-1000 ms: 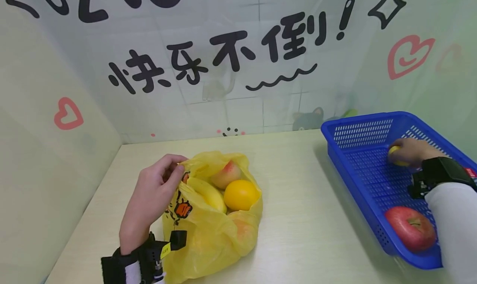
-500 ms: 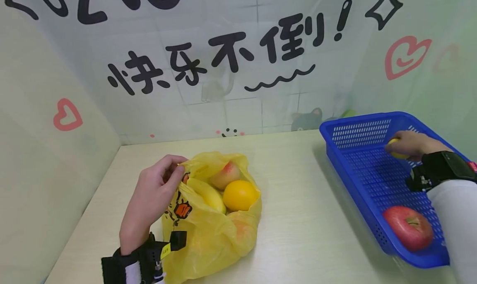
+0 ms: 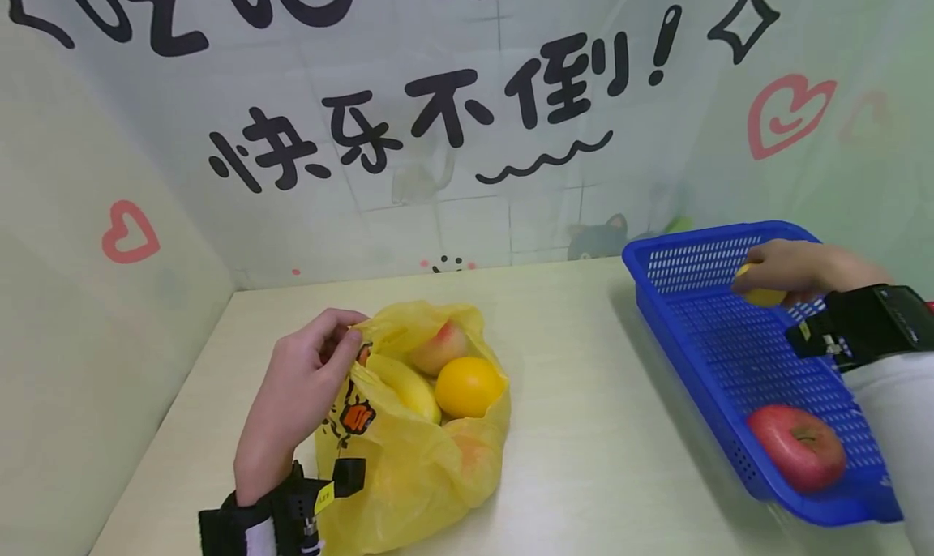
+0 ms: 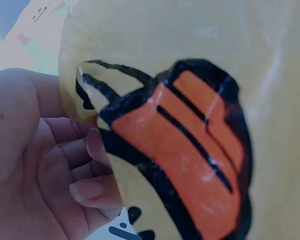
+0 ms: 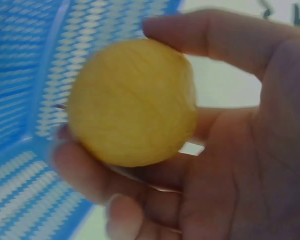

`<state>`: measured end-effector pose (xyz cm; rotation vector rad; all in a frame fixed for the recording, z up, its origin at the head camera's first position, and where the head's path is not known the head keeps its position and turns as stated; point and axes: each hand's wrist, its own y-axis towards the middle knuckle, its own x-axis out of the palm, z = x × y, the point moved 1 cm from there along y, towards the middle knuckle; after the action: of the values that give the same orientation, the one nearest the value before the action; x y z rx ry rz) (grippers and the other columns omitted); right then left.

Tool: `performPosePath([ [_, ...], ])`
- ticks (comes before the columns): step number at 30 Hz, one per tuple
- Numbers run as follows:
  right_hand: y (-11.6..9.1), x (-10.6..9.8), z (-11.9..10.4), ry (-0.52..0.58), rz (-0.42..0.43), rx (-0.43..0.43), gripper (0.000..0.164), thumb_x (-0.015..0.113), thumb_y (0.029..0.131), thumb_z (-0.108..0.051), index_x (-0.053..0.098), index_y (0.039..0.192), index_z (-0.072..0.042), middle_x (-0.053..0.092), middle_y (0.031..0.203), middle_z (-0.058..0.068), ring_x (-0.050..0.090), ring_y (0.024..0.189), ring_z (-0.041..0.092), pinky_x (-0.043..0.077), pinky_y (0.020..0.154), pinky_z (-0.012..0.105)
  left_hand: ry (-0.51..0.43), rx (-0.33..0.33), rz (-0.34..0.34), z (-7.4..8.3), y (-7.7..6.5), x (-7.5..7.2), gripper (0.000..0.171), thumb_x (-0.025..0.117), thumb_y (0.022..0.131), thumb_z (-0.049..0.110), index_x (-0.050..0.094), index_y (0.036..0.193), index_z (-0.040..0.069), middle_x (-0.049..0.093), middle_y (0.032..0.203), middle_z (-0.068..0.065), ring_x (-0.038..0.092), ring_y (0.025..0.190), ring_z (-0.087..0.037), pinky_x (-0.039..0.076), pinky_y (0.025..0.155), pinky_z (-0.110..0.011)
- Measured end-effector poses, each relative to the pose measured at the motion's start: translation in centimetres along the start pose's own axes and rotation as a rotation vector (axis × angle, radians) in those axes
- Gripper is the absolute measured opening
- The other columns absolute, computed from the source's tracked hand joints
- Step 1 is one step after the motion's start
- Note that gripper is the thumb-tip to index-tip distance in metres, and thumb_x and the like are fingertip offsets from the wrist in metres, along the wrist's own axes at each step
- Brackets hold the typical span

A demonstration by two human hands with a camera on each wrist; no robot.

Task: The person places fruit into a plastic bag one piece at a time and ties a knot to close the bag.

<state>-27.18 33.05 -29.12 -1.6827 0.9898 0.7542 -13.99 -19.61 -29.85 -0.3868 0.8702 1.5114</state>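
My left hand (image 3: pixel 299 386) pinches the upper left edge of a yellow plastic bag (image 3: pixel 409 491). The left wrist view shows fingers and thumb at the rim of the bag (image 4: pixel 270 100), beside its orange and black print. Inside the bag's mouth are a banana (image 3: pixel 404 386), an orange (image 3: pixel 469 387) and a peach (image 3: pixel 440 349). Over the far part of a blue basket (image 3: pixel 682 369), my right hand (image 3: pixel 810 266) grips a round yellow fruit (image 5: pixel 132 102) between thumb and fingers. A red apple (image 3: pixel 797 448) lies at the basket's near end.
The pale tabletop (image 3: pixel 569 410) stretches between the bag and the basket. Behind it stands a wall sheet (image 3: pixel 438 183) with black lettering and pink hearts. Another wall (image 3: pixel 109 361) borders the left side.
My right hand has risen with the yellow fruit and shifted slightly left and back over the basket. My left hand keeps its hold on the bag. The head view has tilted slightly.
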Motion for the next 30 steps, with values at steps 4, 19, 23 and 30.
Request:
performPosePath([
  [4, -1.1, -0.8, -2.3, -0.056, 0.000, -0.042, 0.068, 0.057, 0.095, -0.037, 0.039, 0.131, 0.018, 0.055, 0.102, 0.026, 0.056, 0.083, 0.027, 0.057, 0.067, 0.037, -0.005, -0.010, -0.008, -0.1, 0.0, 0.0, 0.020, 0.051, 0.103, 0.021, 0.064, 0.115, 0.011, 0.062, 0.081, -0.002, 0.050, 0.066, -0.011, 0.042, 0.060, -0.022],
  [19, -4.3, -0.6, -13.5, -0.066, 0.425, -0.267, 0.056, 0.067, 0.090, -0.041, 0.053, 0.134, -0.009, 0.065, 0.112, 0.019, 0.059, 0.089, 0.028, 0.052, 0.065, 0.035, -0.010, -0.002, 0.002, 0.1, 0.0, -0.1, 0.020, 0.051, 0.103, 0.020, 0.064, 0.115, 0.011, 0.062, 0.081, -0.002, 0.050, 0.067, -0.011, 0.043, 0.061, -0.021],
  [23, -4.4, 0.3, -15.0, -0.042, 0.442, -0.392, 0.051, 0.071, 0.088, -0.039, 0.058, 0.131, -0.015, 0.066, 0.111, 0.012, 0.058, 0.089, 0.023, 0.049, 0.064, 0.030, -0.011, 0.007, 0.000, 0.1, 0.1, 0.0, 0.020, 0.051, 0.103, 0.019, 0.064, 0.115, 0.010, 0.061, 0.081, -0.002, 0.050, 0.067, -0.012, 0.044, 0.061, -0.021],
  [30, -4.1, 2.6, -17.5, 0.034, 0.251, -0.597, 0.047, 0.071, 0.089, -0.041, 0.059, 0.130, -0.023, 0.065, 0.102, 0.001, 0.054, 0.078, 0.014, 0.050, 0.064, 0.025, -0.012, 0.000, 0.002, 0.0, -0.1, 0.0, 0.020, 0.051, 0.103, 0.020, 0.064, 0.115, 0.011, 0.061, 0.080, -0.002, 0.050, 0.067, -0.012, 0.043, 0.061, -0.021],
])
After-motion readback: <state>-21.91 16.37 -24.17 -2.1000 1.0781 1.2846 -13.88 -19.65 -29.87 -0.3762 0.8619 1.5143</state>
